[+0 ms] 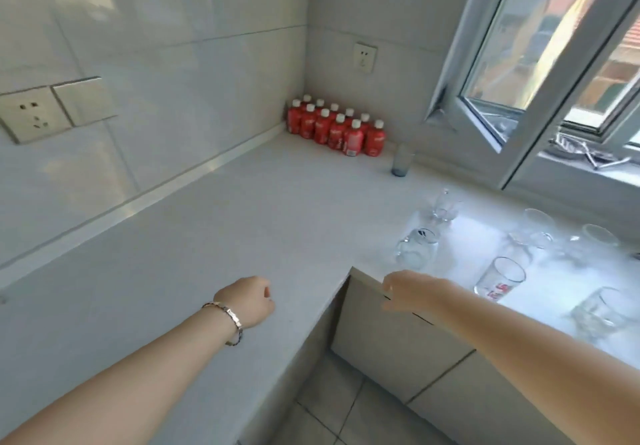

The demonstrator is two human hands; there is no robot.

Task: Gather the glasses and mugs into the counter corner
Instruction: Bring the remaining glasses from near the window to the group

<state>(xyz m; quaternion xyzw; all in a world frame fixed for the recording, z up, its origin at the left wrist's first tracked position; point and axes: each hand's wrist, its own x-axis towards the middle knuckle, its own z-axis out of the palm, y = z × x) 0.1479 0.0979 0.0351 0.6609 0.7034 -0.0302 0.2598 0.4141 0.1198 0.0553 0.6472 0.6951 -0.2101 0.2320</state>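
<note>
Several clear glasses stand in bright sunlight on the right part of the white L-shaped counter (pixel 214 237): a round mug-like glass (pixel 415 249), a tumbler with red print (pixel 500 280), a stemmed glass (pixel 443 205) and others (pixel 538 228) further right. A bluish tumbler (pixel 401 160) stands alone nearer the corner, beside the red bottles. My left hand (pixel 247 301), with a bracelet on its wrist, hovers over the counter with fingers curled and nothing in it. My right hand (pixel 408 290) reaches toward the round glass, fingers loosely apart, holding nothing.
A block of red bottles with white caps (pixel 336 128) fills the counter corner. An open window sash (pixel 519 74) swings in over the right counter. Wall sockets (pixel 33 114) sit on the left wall. Cabinet doors (pixel 398 340) and floor tiles lie below.
</note>
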